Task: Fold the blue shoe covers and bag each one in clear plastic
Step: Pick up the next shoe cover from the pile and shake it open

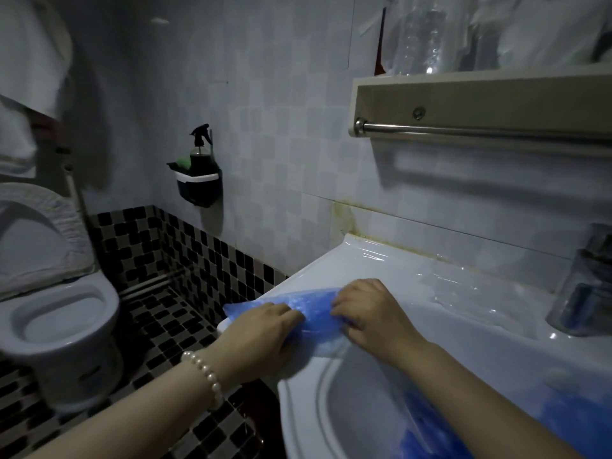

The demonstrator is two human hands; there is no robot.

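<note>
A blue shoe cover (313,304) lies flattened on the left rim of the white sink (381,263). My left hand (265,332) holds its left part with curled fingers. My right hand (367,313) grips its right end, fingers curled onto the blue film. Clear plastic bags (463,286) lie on the sink top behind my right hand. More blue shoe covers (440,435) sit heaped in the basin under my right forearm.
A toilet (63,313) stands at the left on the black-and-white tiled floor. A wall caddy with a spray bottle (198,170) hangs on the tiled wall. A shelf with a towel rail (480,127) sits above the sink. A tumbler (583,286) stands at the right.
</note>
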